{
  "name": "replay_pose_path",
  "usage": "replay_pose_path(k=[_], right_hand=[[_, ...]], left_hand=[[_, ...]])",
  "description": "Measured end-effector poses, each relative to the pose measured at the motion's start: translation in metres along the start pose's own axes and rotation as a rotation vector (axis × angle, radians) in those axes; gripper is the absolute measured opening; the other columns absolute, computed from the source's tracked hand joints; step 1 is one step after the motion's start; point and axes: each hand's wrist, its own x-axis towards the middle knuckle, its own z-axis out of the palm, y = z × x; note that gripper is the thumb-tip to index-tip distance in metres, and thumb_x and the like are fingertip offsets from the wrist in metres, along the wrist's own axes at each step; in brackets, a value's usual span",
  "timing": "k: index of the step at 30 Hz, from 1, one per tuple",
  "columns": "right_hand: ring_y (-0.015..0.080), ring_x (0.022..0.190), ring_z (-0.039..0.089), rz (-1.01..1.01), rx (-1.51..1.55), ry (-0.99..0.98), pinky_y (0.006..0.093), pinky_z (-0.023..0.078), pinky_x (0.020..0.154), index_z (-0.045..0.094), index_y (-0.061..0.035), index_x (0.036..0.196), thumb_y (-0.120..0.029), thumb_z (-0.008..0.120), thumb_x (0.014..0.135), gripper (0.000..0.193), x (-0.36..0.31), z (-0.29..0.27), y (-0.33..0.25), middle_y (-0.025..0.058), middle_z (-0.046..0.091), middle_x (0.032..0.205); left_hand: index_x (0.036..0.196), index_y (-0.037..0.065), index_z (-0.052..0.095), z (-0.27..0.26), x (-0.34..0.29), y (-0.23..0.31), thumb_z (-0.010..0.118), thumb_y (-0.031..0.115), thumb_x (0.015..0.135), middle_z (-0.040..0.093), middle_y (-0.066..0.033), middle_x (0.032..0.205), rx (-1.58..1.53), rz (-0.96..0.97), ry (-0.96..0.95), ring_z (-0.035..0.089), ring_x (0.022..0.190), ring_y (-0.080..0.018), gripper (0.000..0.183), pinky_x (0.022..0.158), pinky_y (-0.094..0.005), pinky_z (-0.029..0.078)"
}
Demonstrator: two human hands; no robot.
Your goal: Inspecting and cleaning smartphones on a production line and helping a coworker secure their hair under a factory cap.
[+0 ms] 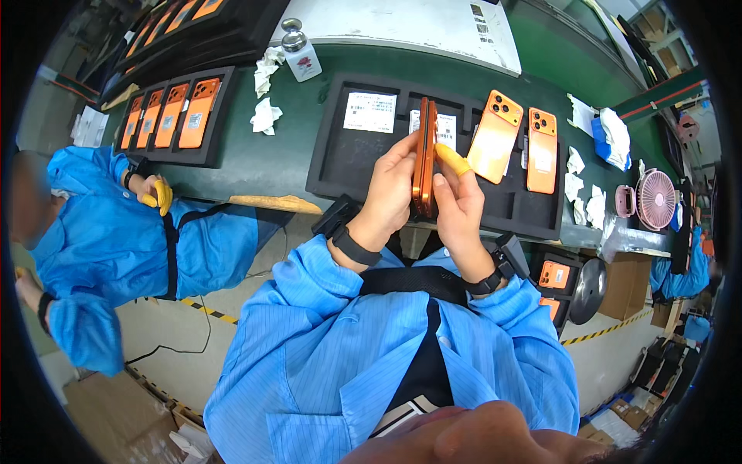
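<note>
Between my two hands an orange phone (420, 166) stands on edge, its narrow side facing up; it may be two phones pressed together, I cannot tell. My left hand (389, 185) grips it from the left with fingers and thumb. From the other side my right hand (459, 205), a yellow cot (451, 159) on one finger, closes on it. Below them lies a black foam tray (328, 166) with a white label (369, 113) in one compartment. A tilted orange phone (493, 143) and an upright-lying orange phone (542, 155) rest camera-side up on the tray's right part.
A pump bottle (302, 60) and crumpled tissues (265, 116) are beyond the tray. Another black tray (220, 116) with several orange phones lies left, near a seated co-worker (154, 224). On the right are a tissue pack (612, 139) and pink fan (655, 199).
</note>
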Motion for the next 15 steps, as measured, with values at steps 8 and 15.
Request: replay_pose_path(k=[8, 15], right_hand=[[0.0228, 0.125, 0.051, 0.072, 0.069, 0.038, 0.0370, 0.041, 0.107, 0.051, 0.0038, 0.129, 0.000, 0.057, 0.093, 0.037, 0.011, 0.002, -0.006, 0.0130, 0.052, 0.130], [0.0241, 0.130, 0.046, -0.055, 0.323, 0.048, 0.0390, 0.039, 0.109, 0.048, 0.0031, 0.133, 0.000, 0.061, 0.091, 0.044, 0.012, -0.002, 0.002, 0.0142, 0.051, 0.133]], left_hand=[[0.140, -0.004, 0.046, 0.007, 0.000, 0.000, 0.055, 0.009, 0.098, 0.061, -0.0096, 0.122, 0.100, 0.048, -0.019, 0.060, 0.108, -0.0133, 0.045, 0.092, -0.0266, 0.049], [0.146, -0.004, 0.036, 0.014, -0.013, 0.006, 0.061, 0.003, 0.092, 0.054, -0.0147, 0.137, 0.203, 0.297, -0.150, 0.051, 0.126, -0.0194, 0.060, 0.107, -0.0345, 0.040]])
